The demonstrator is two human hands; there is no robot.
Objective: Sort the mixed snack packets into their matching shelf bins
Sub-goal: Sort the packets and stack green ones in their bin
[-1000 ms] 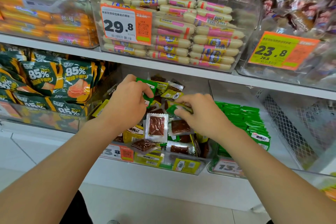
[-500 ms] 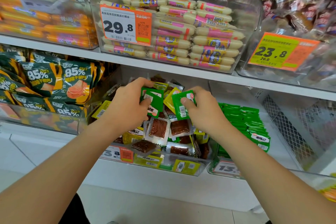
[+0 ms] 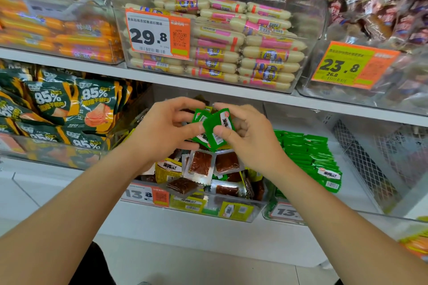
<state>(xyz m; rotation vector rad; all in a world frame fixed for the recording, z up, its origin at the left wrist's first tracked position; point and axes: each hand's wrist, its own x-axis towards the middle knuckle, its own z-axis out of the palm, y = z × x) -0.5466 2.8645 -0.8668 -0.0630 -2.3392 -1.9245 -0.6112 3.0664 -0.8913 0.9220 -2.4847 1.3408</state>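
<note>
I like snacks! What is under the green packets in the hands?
Under the green packets lies the mixed bin, with clear packets of brown snack and yellow packets. The left hand, right hand and held packets cover the bin's back, so that part is hidden.

Lower shelf (image 3: 46, 183). Holds mixed bin (image 3: 252, 209) mid-run; just right of it, green-packet bin (image 3: 269, 211), then mesh bin (image 3: 361, 159); just left, "85%" pack bin (image 3: 46, 154). Upper shelf (image 3: 92, 68). Holds pale-sausage bin (image 3: 320, 21) above mixed bin, orange-sausage bin (image 3: 111, 18) up-left, brown-snack bin (image 3: 308, 85) up-right.
</note>
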